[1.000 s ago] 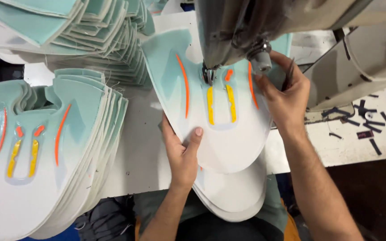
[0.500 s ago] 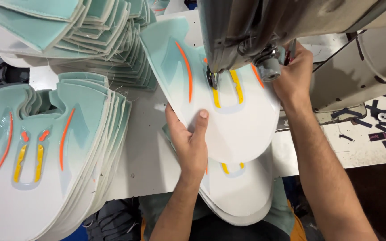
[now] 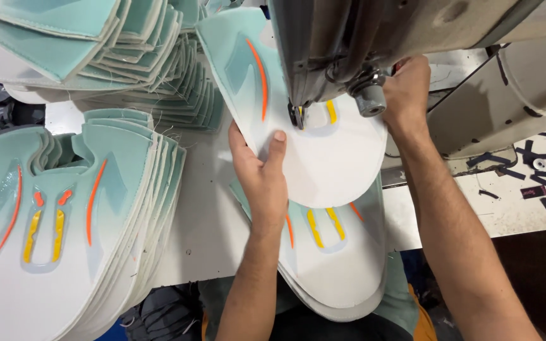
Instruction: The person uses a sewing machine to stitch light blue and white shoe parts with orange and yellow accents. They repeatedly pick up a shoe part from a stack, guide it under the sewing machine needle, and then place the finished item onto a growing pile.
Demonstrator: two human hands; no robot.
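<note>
Left fingers: the fingers (image 3: 278, 144) of the left hand (image 3: 261, 180) are lying flat and close together on the white toe end of the shoe upper panel (image 3: 323, 148), with the thumb spread out along its left edge; they are pressing it down, not pinching it.
Right fingers: the right hand (image 3: 407, 88) is reaching in behind the machine head; its fingers are hidden, so I cannot tell whether they are spread or gripping.
Panel under the needle: the shoe upper panel is lying on the table (image 3: 203, 221) beneath the sewing machine (image 3: 374, 38), mint green at its far end, white near the person, with an orange stripe and yellow strips; the presser foot (image 3: 296, 117) is sitting on it between the strips.
Below the hands: a pile of like panels (image 3: 336, 265) is lying partly under the held one, hanging over the table's near edge.
Left side: a fanned stack of panels (image 3: 64, 240) is resting on the table, well apart from the hands.
Far left: another heap of mint panels (image 3: 96, 50) is lying behind it.
Right side: dark offcuts (image 3: 538, 173) are lying scattered on the table.
</note>
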